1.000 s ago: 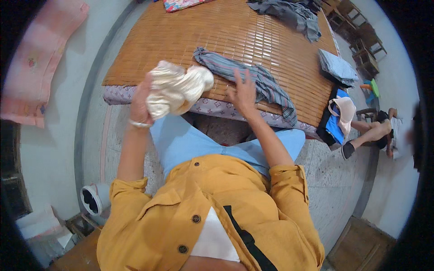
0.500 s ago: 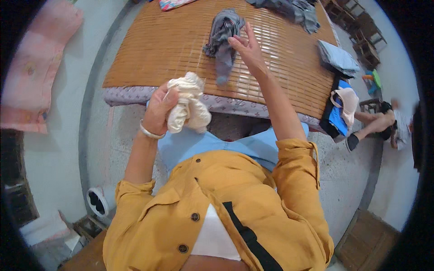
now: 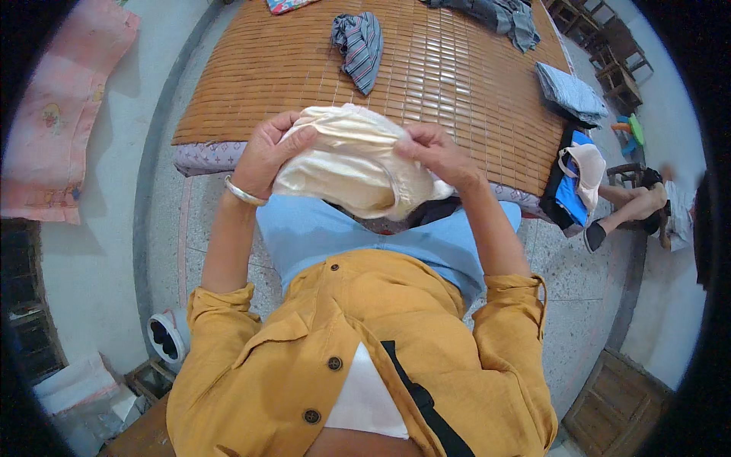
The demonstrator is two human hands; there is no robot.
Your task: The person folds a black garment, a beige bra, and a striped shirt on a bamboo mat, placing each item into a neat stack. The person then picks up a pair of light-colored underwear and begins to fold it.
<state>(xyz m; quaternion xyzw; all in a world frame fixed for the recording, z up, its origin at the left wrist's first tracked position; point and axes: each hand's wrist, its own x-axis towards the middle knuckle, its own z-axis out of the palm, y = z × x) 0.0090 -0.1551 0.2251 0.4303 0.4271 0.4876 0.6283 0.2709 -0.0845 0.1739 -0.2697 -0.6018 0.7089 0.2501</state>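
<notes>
A pair of cream underpants (image 3: pixel 343 171) is stretched out in front of me, just off the near edge of the bed. My left hand (image 3: pixel 265 152) grips its waistband at the left, thumb on top; a bangle circles that wrist. At the other end, my right hand (image 3: pixel 448 158) pinches the fabric between thumb and fingers. Beyond them, a grey striped garment (image 3: pixel 362 49) lies crumpled on the slatted bamboo mat (image 3: pixel 251 84).
Dark grey clothing (image 3: pixel 502 19) lies on the mat's far right. A folded light-blue garment (image 3: pixel 571 91) and a beige bra (image 3: pixel 586 171) on blue and black cloth sit at the right edge. Another person's leg (image 3: pixel 628 213) shows beyond. Wooden stools (image 3: pixel 617 68) stand far right.
My right hand has let go of the striped garment, come back and taken hold of the underpants. The bunched underpants are now spread wide between both hands.
</notes>
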